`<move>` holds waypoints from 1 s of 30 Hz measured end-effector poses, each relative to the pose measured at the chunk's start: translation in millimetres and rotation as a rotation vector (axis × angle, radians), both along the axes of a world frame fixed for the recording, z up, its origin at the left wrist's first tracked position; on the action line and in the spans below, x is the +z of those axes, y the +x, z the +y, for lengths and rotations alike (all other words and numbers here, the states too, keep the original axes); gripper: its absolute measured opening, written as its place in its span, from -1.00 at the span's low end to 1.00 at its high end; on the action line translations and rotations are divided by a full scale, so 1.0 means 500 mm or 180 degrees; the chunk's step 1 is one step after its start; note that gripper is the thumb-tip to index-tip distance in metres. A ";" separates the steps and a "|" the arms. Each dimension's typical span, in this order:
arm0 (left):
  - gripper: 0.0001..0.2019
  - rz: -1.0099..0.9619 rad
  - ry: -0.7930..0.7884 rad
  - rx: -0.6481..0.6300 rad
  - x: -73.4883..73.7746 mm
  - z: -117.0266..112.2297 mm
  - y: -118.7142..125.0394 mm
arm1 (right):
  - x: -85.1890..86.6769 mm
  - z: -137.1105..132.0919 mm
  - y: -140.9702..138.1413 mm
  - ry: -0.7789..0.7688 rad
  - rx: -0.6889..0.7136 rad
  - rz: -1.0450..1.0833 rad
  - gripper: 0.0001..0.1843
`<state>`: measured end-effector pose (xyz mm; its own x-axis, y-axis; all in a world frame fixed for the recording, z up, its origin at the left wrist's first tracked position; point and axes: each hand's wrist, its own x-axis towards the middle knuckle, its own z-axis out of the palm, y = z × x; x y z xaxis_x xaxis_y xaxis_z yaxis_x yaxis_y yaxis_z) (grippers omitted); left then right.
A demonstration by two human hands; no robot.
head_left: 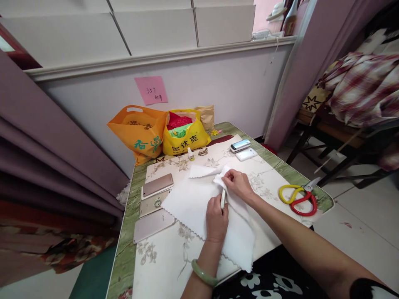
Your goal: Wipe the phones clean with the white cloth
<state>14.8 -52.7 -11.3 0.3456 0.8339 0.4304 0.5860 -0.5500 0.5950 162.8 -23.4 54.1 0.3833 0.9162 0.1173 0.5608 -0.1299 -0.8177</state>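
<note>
My left hand (216, 220) is closed around a slim phone (222, 199) held on its edge over a white cloth (190, 203) spread on the table. My right hand (238, 185) pinches a folded part of that cloth against the phone's upper end. A green bangle (202, 274) sits on my left wrist.
Three phones (154, 203) lie in a row at the left of the table (124, 257). Two more devices (243, 149) sit at the far side, with a small bottle (190, 154). Red and yellow scissors (299, 199) lie at right. Orange (140, 133) and yellow bags (183, 135) stand at the back.
</note>
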 end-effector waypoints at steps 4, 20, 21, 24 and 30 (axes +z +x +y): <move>-0.74 -0.0111 -0.0107 -0.0010 -0.014 0.003 -0.005 | 0.000 -0.088 -0.049 -0.0065 0.0501 0.0217 -0.89; -0.70 -0.0003 -0.0056 0.0058 -0.001 0.002 -0.001 | -0.043 0.080 0.036 -0.0398 -0.0219 0.0716 -0.80; -0.70 0.0012 -0.0049 0.0067 -0.002 0.002 -0.001 | -0.052 0.086 0.038 -0.0495 -0.0224 0.0794 -0.79; -0.71 0.0026 -0.0028 0.0095 -0.002 0.002 0.000 | -0.080 0.098 0.046 -0.0737 -0.0240 0.0943 -0.81; -0.75 -0.0072 -0.0139 0.0084 -0.001 0.003 0.000 | -0.105 0.092 0.062 -0.0833 -0.0171 0.0662 -0.92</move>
